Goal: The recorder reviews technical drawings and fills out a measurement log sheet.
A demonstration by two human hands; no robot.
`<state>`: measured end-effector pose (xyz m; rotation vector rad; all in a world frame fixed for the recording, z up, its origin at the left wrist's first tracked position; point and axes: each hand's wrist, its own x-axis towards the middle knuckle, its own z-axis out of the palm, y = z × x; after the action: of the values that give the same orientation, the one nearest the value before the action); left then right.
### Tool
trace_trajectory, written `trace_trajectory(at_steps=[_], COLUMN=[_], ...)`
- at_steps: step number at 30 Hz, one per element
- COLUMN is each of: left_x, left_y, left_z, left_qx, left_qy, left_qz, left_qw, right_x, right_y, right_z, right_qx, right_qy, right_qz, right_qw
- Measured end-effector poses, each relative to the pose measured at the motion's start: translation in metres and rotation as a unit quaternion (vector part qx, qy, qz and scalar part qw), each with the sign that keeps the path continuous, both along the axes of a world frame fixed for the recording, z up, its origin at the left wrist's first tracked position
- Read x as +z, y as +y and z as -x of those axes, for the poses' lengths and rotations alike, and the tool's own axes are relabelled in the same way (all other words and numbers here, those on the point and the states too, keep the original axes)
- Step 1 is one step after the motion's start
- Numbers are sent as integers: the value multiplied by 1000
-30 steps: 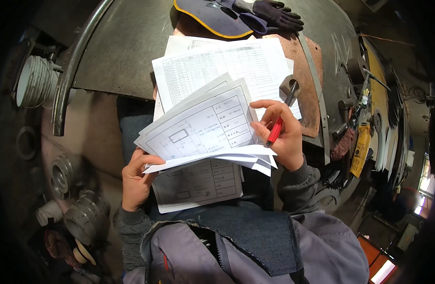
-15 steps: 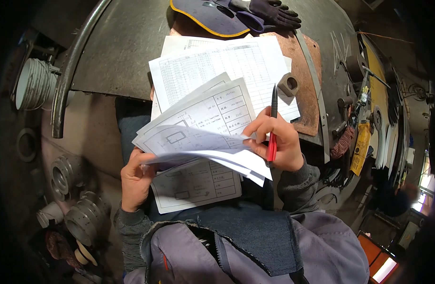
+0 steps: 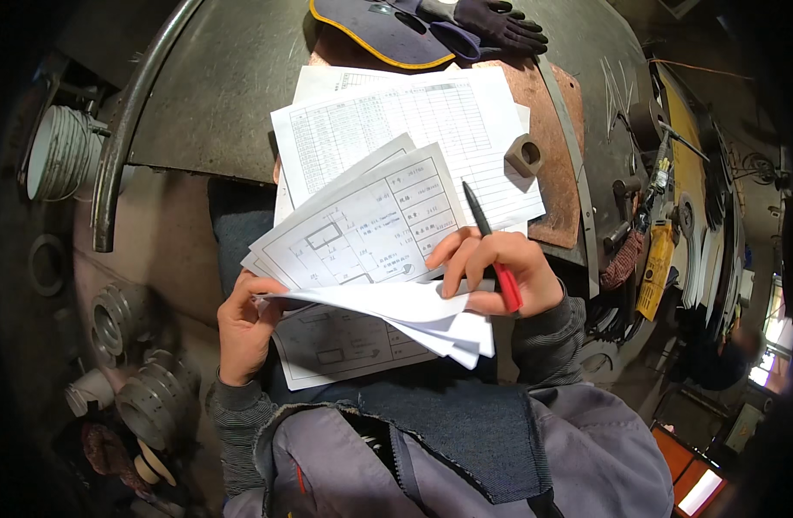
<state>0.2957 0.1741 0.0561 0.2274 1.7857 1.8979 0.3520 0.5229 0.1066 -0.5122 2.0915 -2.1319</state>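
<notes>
My left hand [image 3: 246,326] pinches the left edge of a stack of paper sheets above my lap. Several of them, the curled sheets [image 3: 375,300], bend toward me. Beyond these a drawing sheet [image 3: 362,216] lies face up, with a sketched profile and a ruled column of handwriting. My right hand [image 3: 510,269] grips a red and black pen [image 3: 477,207], its black end pointing away from me, while its fingers touch the right side of the curled sheets. Another drawing sheet [image 3: 349,367] shows below them over my lap.
A printed table sheet [image 3: 336,142] rests on a copper-coloured plate [image 3: 562,112] on the metal bench [image 3: 232,95], beside a square metal nut [image 3: 524,156]. Dark gloves [image 3: 500,28] and a yellow-edged welding shield [image 3: 375,30] lie behind. Tools, including a yellow-handled one [image 3: 658,272], crowd the right.
The curled sheets have come down toward me, uncovering more of the drawing behind them. My right hand has shifted slightly, and the pen has swung from upright to leaning left at its far end.
</notes>
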Motion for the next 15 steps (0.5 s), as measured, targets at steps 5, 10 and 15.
trace_trajectory(at_steps=[5, 10, 15], left_x=[13, 15, 18], left_y=[10, 13, 14], left_z=[0, 1, 2], left_qx=[20, 12, 18], left_qy=[22, 49, 53], left_qz=[62, 60, 72], left_qw=[998, 997, 996], right_x=[-2, 0, -3], right_y=[0, 0, -2], right_z=[3, 5, 6], right_qx=[-269, -295, -271], right_qy=[-53, -68, -12], right_qz=[-20, -128, -142], right_qw=[961, 944, 952])
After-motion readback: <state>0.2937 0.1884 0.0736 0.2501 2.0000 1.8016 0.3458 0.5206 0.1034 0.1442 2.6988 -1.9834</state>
